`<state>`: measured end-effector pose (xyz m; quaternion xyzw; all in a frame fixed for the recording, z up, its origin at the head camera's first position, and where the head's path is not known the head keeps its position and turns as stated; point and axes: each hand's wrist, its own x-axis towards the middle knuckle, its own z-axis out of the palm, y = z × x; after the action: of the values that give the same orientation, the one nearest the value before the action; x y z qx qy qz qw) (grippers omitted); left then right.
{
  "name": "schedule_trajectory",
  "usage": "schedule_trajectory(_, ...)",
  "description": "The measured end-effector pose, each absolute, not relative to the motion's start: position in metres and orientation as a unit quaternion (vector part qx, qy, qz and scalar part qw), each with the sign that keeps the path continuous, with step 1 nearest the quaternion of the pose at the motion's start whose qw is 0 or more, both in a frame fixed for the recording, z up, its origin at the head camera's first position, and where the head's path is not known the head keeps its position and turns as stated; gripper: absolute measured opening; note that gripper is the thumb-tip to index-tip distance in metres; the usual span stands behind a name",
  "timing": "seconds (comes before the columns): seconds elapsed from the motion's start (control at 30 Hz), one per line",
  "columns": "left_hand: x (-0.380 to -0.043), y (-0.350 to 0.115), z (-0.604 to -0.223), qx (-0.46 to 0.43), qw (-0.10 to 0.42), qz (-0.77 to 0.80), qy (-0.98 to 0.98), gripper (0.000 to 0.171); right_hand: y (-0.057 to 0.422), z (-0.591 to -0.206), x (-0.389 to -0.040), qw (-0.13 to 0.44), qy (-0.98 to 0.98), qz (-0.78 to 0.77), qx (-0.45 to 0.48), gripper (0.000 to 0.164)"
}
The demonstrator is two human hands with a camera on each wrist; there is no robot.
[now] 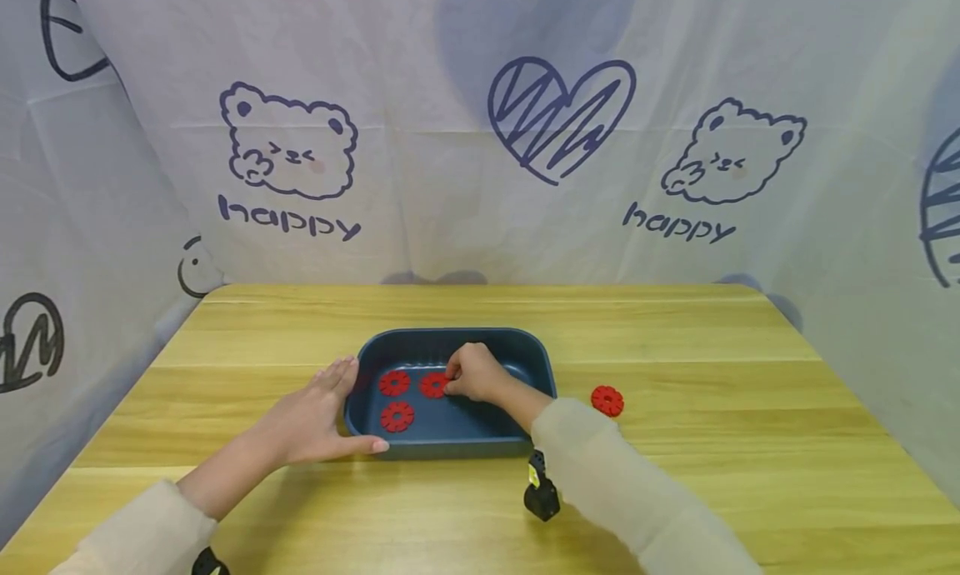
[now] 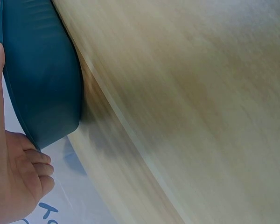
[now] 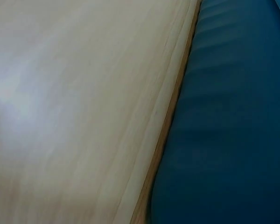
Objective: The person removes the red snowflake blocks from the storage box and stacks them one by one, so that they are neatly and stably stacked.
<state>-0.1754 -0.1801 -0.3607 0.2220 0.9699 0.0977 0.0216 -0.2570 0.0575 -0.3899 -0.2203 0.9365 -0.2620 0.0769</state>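
Note:
In the head view my right hand (image 1: 480, 373) reaches into a dark blue tray (image 1: 450, 450). Its thumb and fingertips pinch the right edge of a red notched interlocking disc (image 1: 432, 385), low over the tray floor. Two more such discs lie inside at the left: an upper red disc (image 1: 394, 382) and a lower red disc (image 1: 397, 417). My left hand (image 1: 318, 412) rests against the tray's left end, fingers extended along that side and thumb at the near rim. The left wrist view shows this hand (image 2: 21, 175) at the tray's outer wall (image 2: 42, 70). The right wrist view misses the right hand.
Another red disc (image 1: 607, 401) lies on the wooden table (image 1: 712, 442), just right of the tray. A white cloth (image 1: 450, 183) with bear and heart drawings hangs behind the table and along its sides. A black wrist device (image 1: 542, 496) hangs below the right sleeve.

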Motion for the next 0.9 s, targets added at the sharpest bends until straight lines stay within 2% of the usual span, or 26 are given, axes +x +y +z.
schedule_trajectory(0.9,-0.175,-0.180,-0.357,0.224,0.018,0.095,0.970,0.113,0.098,-0.369,-0.241,0.086,0.931,-0.213,-0.282,0.011)
